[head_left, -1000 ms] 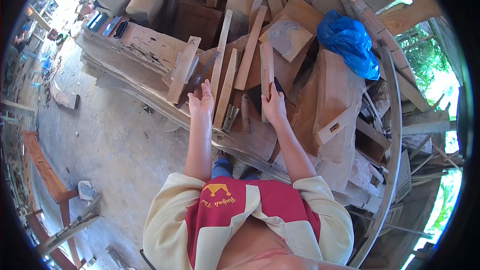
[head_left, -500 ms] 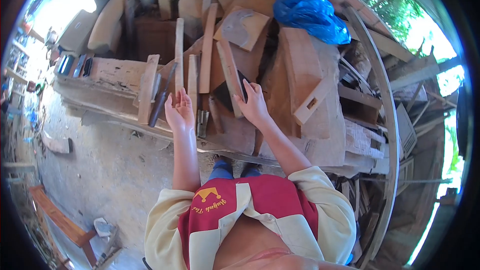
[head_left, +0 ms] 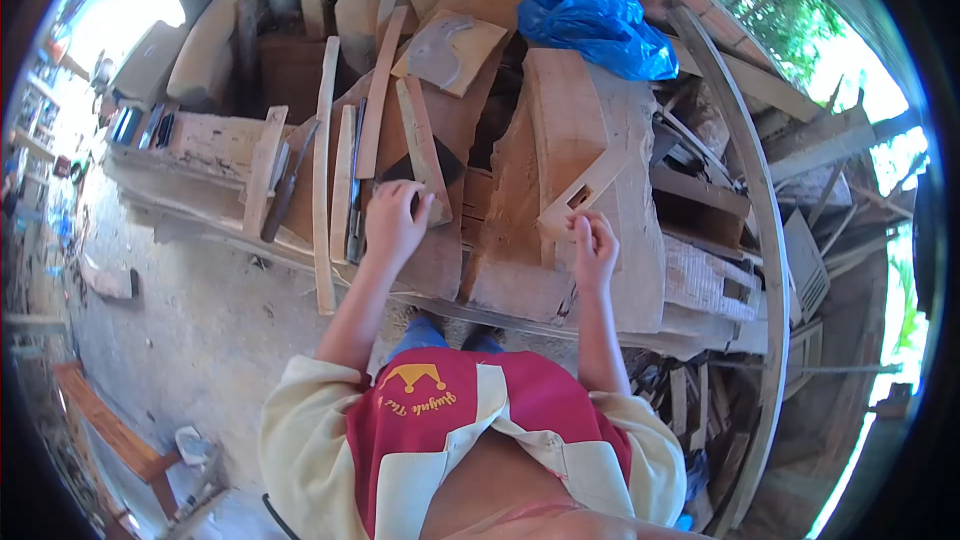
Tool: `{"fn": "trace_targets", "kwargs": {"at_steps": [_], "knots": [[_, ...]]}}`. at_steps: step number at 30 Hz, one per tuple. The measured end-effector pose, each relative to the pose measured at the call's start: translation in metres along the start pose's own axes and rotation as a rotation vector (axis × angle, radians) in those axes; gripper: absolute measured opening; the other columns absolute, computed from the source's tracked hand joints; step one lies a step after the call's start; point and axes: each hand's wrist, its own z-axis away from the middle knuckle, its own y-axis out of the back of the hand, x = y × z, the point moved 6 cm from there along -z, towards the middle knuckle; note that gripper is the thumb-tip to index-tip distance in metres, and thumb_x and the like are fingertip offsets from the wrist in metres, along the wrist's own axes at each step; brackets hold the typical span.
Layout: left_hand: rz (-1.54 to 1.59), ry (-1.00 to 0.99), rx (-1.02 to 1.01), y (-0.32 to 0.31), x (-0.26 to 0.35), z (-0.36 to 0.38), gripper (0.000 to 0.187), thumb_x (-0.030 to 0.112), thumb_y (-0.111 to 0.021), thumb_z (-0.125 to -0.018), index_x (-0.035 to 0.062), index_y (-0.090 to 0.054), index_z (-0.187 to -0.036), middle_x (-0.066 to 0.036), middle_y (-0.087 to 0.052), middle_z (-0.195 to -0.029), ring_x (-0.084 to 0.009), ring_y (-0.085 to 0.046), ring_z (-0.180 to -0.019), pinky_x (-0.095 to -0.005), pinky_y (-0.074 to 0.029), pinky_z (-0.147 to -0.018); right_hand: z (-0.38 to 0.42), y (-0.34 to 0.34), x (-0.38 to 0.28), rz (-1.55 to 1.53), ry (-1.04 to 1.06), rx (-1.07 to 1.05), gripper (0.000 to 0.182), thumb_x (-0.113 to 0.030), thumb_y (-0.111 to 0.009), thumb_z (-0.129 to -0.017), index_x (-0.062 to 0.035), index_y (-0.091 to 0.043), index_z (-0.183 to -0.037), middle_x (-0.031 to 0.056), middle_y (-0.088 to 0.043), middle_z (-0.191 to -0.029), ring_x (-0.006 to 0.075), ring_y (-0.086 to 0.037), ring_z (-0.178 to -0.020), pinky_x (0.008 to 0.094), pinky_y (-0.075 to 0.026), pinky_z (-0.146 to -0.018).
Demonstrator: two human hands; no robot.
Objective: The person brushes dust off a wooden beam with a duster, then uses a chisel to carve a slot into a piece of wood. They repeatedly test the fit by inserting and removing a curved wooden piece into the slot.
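My left hand (head_left: 393, 225) is curled beside the lower end of a narrow wooden piece (head_left: 422, 145); whatever its fingers close on is hidden. A flat black object (head_left: 447, 166) lies partly under that piece. Left of the hand, slim dark metal tools (head_left: 357, 195) lie between upright wooden strips. My right hand (head_left: 595, 245), fingers bent in, is at the lower edge of a pale wooden piece with a rectangular slot (head_left: 585, 192). Whether it grips that piece cannot be made out. The slotted piece rests against a thick wood block (head_left: 568, 105).
Wooden slabs form the work surface (head_left: 510, 285). A blue plastic bag (head_left: 600, 25) sits at the back. A patterned board (head_left: 450, 52) leans behind the strips. A long curved strip (head_left: 765, 240) arches past on the right. At lower left stands a brown wooden bench (head_left: 110, 420).
My left hand has moved right and closed near the narrow piece. My right hand has left that piece and moved right to the slotted one. The view has shifted slightly.
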Motion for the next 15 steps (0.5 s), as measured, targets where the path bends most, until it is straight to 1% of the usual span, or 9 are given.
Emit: {"fn": "trace_targets", "kwargs": {"at_steps": [1, 2, 3, 5, 6, 8, 9, 11, 15], "knots": [[-0.394, -0.165, 0.017, -0.003, -0.001, 0.000, 0.026, 0.021, -0.060, -0.077, 0.0058, -0.056, -0.097, -0.009, -0.055, -0.098, -0.0243, -0.051, -0.097, -0.0384, -0.042, -0.078, 0.004, 0.011, 0.010, -0.009, -0.049, 0.039, 0.019, -0.009, -0.053, -0.084, 0.0013, -0.054, -0.068, 0.0051, -0.057, -0.079, 0.0085, -0.050, -0.068, 0.0201, -0.039, -0.061], [-0.453, -0.027, 0.060, -0.004, -0.017, -0.004, 0.028, 0.023, -0.060, -0.075, 0.0051, -0.056, -0.096, -0.013, -0.051, -0.106, -0.0303, -0.044, -0.107, -0.0435, -0.040, -0.083, 0.009, 0.019, 0.017, -0.019, -0.099, 0.078, 0.019, -0.011, -0.051, -0.086, 0.0010, -0.056, -0.072, 0.0036, -0.058, -0.076, 0.0072, -0.051, -0.068, 0.0199, -0.039, -0.061], [-0.583, 0.031, 0.079, -0.004, -0.029, -0.012, 0.028, 0.024, -0.060, -0.076, 0.0047, -0.057, -0.096, -0.016, -0.046, -0.114, -0.0322, -0.037, -0.115, -0.0472, -0.036, -0.089, 0.012, 0.021, 0.018, -0.029, -0.100, 0.053, 0.019, -0.011, -0.051, -0.086, 0.0010, -0.056, -0.072, 0.0036, -0.058, -0.076, 0.0072, -0.051, -0.068, 0.0199, -0.039, -0.061], [-0.759, 0.052, 0.084, -0.002, -0.025, -0.028, 0.029, 0.026, -0.060, -0.076, 0.0038, -0.058, -0.095, -0.019, -0.040, -0.124, -0.0336, -0.029, -0.123, -0.0518, -0.030, -0.094, 0.018, 0.028, 0.022, -0.027, -0.183, 0.089, 0.019, -0.010, -0.049, -0.087, -0.0001, -0.056, -0.073, 0.0024, -0.057, -0.072, 0.0073, -0.050, -0.067, 0.0202, -0.039, -0.062], [-0.768, 0.061, 0.092, -0.003, -0.026, -0.033, 0.029, 0.026, -0.060, -0.076, 0.0038, -0.058, -0.095, -0.019, -0.040, -0.124, -0.0336, -0.029, -0.123, -0.0518, -0.030, -0.094, 0.020, 0.030, 0.021, -0.037, -0.181, 0.077, 0.019, -0.010, -0.049, -0.087, -0.0001, -0.056, -0.073, 0.0024, -0.057, -0.072, 0.0073, -0.050, -0.067, 0.0202, -0.039, -0.062], [-0.848, 0.173, -0.084, -0.015, -0.039, -0.042, 0.029, 0.027, -0.060, -0.077, 0.0039, -0.060, -0.095, -0.019, -0.032, -0.132, -0.0325, -0.022, -0.128, -0.0544, -0.025, -0.096, 0.019, 0.031, 0.020, -0.046, -0.171, 0.032, 0.020, -0.009, -0.052, -0.084, 0.0009, -0.055, -0.067, 0.0049, -0.057, -0.074, 0.0095, -0.051, -0.065, 0.0215, -0.040, -0.060], [-0.854, 0.174, -0.084, -0.017, -0.041, -0.043, 0.029, 0.027, -0.060, -0.077, 0.0039, -0.060, -0.095, -0.019, -0.032, -0.132, -0.0325, -0.022, -0.128, -0.0544, -0.025, -0.096, 0.018, 0.034, 0.018, -0.052, -0.174, 0.031, 0.020, -0.009, -0.052, -0.084, 0.0009, -0.055, -0.067, 0.0049, -0.057, -0.074, 0.0095, -0.051, -0.065, 0.0215, -0.040, -0.060], [-0.885, 0.191, -0.154, -0.025, -0.046, -0.044, 0.029, 0.028, -0.061, -0.076, 0.0044, -0.061, -0.093, -0.019, -0.029, -0.135, -0.0313, -0.019, -0.129, -0.0547, -0.023, -0.098, 0.013, 0.036, 0.007, 0.067, -0.029, -0.092, 0.018, -0.009, -0.054, -0.083, 0.0012, -0.056, -0.069, 0.0059, -0.057, -0.075, 0.0102, -0.050, -0.062, 0.0223, -0.040, -0.058], [-0.856, 0.333, -0.135, -0.030, -0.040, -0.042, 0.031, 0.029, -0.063, -0.075, 0.0049, -0.060, -0.095, -0.018, -0.030, -0.134, -0.0305, -0.020, -0.129, -0.0560, -0.022, -0.098, 0.007, 0.047, 0.006, 0.115, -0.004, -0.095, 0.015, -0.009, -0.055, -0.082, 0.0014, -0.057, -0.071, 0.0071, -0.057, -0.074, 0.0111, -0.050, -0.062, 0.0222, -0.040, -0.058]]}}
